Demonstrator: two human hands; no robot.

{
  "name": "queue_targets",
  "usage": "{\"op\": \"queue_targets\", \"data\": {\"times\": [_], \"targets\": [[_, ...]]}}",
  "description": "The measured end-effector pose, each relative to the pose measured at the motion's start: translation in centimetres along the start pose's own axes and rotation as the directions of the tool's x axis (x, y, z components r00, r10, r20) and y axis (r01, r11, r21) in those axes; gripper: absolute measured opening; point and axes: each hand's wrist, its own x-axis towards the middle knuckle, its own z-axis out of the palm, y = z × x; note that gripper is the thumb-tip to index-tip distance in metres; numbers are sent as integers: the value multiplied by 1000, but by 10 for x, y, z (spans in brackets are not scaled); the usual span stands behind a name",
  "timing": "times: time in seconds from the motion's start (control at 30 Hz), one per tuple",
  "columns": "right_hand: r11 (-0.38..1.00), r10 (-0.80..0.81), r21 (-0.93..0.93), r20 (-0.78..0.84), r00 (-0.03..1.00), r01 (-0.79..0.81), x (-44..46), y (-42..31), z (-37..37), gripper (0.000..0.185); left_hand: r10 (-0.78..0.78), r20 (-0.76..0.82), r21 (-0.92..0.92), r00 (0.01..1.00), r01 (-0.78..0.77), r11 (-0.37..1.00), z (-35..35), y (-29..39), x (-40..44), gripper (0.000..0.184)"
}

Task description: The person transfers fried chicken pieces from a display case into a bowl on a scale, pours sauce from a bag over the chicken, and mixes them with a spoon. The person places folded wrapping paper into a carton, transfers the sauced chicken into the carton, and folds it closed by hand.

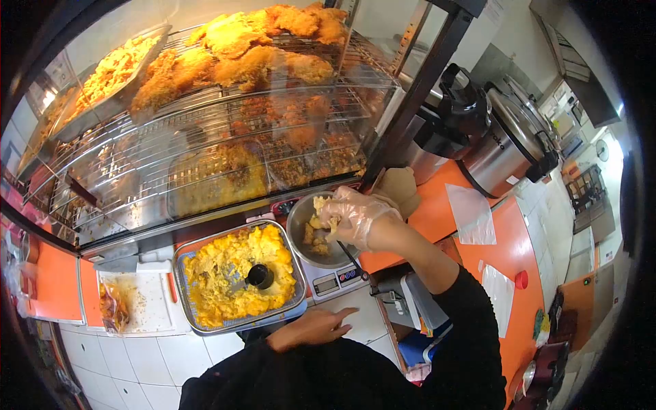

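gloved right hand pinches pale yellow, lumpy food pieces over the round silver metal bowl

and here we are, right at the bowl! the right hand (wrapped in a clear plastic glove, that one) reaches across the rim, fingers closed on the pieces, with more of the same lying inside the bowl below. the bowl itself sits on a white kitchen scale with a small grey display and dark buttons. the left hand, ungloved, hangs well apart from its partner, fingers loosely stretched, near the corner of a rectangular silver metal tray. and what a load in there: a bright yellow heap of coated food circling a short black plastic cup.

over to the left, a white cutting board carries a see-through plastic bag. behind it all stands a glass-fronted display case with wire racks, crispy golden fried fillets piled up top. and out on the right, a clear plastic sheet lies on the orange desk, near a round steel cooker with black handles.
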Motion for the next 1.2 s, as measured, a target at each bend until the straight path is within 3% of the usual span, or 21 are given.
{"op": "queue_targets", "data": {"times": [0.17,0.27,0.37,0.43,0.47,0.53,0.6,0.63,0.67,0.8,0.87,0.9,0.97,1.0,1.03,1.07,1.1,1.17,1.2], "targets": [[998,14,-67,305,952,7,29,36,17,24,-192,49,-390,980,196,900,13,-32,-77,46],[992,46,-129,341,939,-2,35,21,5,31,-378,45,-605,925,327,726,31,-42,-130,44],[990,49,-142,290,956,-7,39,33,8,40,-566,63,-785,822,391,480,46,-41,-172,42],[980,-50,-176,253,966,97,34,23,-9,38,-649,47,-850,759,372,373,52,-39,-198,42],[970,-100,-194,233,967,147,31,11,-19,38,-655,2,-884,756,307,352,53,-39,-209,41],[960,-55,-267,129,990,88,21,-23,-41,35,-660,-93,-934,746,164,318,56,-43,-231,41],[945,-11,-325,20,1000,17,19,-59,-55,30,-740,-94,-945,666,175,277,70,-65,-265,39],[942,-107,-321,-23,994,94,20,-81,-62,29,-777,-94,-950,623,178,258,72,-73,-279,38],[931,-204,-320,-66,977,173,20,-104,-69,28,-808,-93,-951,582,188,245,76,-80,-292,37],[852,-518,-256,-281,808,457,45,-209,-61,26,-798,-96,-956,596,168,241,70,-110,-345,40],[792,-608,-260,-265,749,552,65,-272,-35,29,-769,-104,-917,630,239,320,73,-136,-378,41],[775,-631,-107,-196,751,623,75,-305,-20,32,-762,-105,-875,639,305,376,66,-133,-391,42],[653,-750,-358,-185,635,667,106,-361,20,31,-644,-276,-782,713,223,582,76,-158,-422,41],[597,-802,-303,-236,548,743,122,-386,23,28,-574,-357,-719,737,175,673,81,-171,-437,40],[605,-796,-420,-343,499,676,146,-405,26,27,-672,-254,-816,696,218,535,89,-187,-454,39],[622,-782,-515,-438,443,589,176,-420,28,25,-697,-255,-852,670,185,489,88,-195,-471,39],[747,-659,-286,-440,611,600,214,-437,26,23,-727,-231,-890,647,161,426,95,-198,-489,39],[888,-455,-142,-419,786,438,263,-460,6,17,-775,-168,-943,609,129,306,110,-204,-525,38],[916,-399,-241,-441,804,322,282,-466,-6,13,-780,-147,-953,609,124,277,104,-200,-533,38]]}}
